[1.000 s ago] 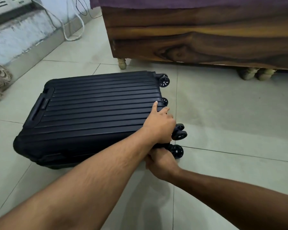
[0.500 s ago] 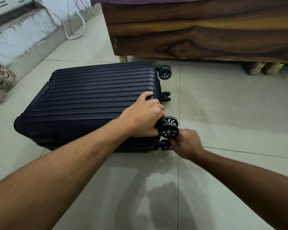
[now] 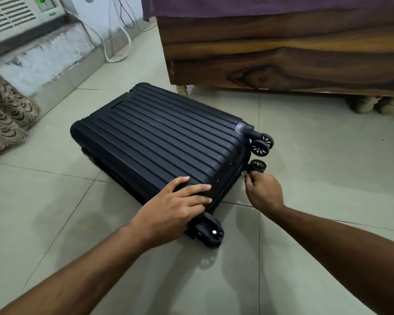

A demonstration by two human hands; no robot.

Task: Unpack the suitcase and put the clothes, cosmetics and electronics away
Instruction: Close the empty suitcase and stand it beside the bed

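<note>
A dark ribbed hard-shell suitcase [image 3: 159, 142] lies flat and closed on the tiled floor, wheels toward me and to the right. My left hand [image 3: 180, 205] rests flat with straight fingers on the lid's near corner, above a wheel [image 3: 210, 231]. My right hand [image 3: 263, 192] pinches the small metal zipper pull [image 3: 243, 173] on the suitcase's wheel end, just below the wheels there [image 3: 261, 144]. The contents are hidden inside.
A wooden bed frame [image 3: 282, 57] with a purple cover stands behind, on short turned legs. At the far left are a white cooler unit [image 3: 14, 14], a cable [image 3: 114, 42] along the wall and patterned fabric [image 3: 2, 119]. Pale floor tiles [image 3: 328, 178] surround the case.
The suitcase has turned so its wheel end points more toward me and right. My left hand flattened onto the near corner; my right hand moved from the wheel up to the zipper pull.
</note>
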